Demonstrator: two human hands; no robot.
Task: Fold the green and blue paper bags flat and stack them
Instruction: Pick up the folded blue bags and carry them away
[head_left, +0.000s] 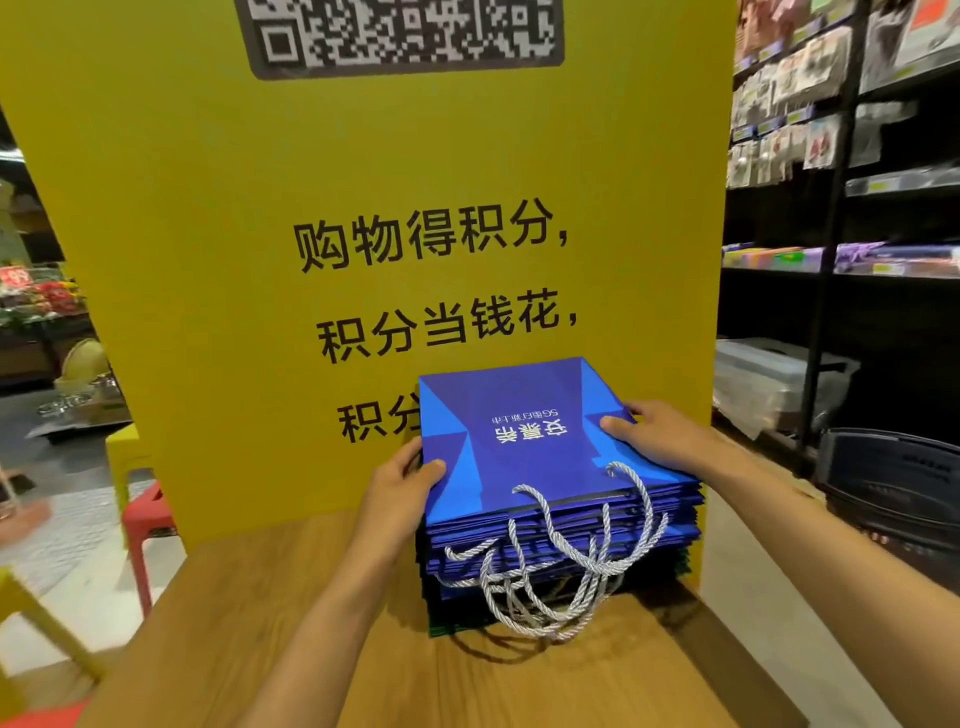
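Observation:
A flat blue paper bag (524, 441) with white print lies on top of a thick stack of folded blue bags (561, 540). Dark green bags (441, 618) show at the bottom of the stack. Grey rope handles (561, 582) hang over the stack's near side. My left hand (400, 488) grips the top bag's left edge, thumb on top and fingers underneath. My right hand (654, 431) holds the right edge, with its thumb pressed on the bag's face.
The stack sits on a wooden table (322, 623) against a tall yellow sign board (208, 260). A red stool (148, 519) stands at the left. Dark store shelves (852, 208) and a black basket (893, 483) are at the right.

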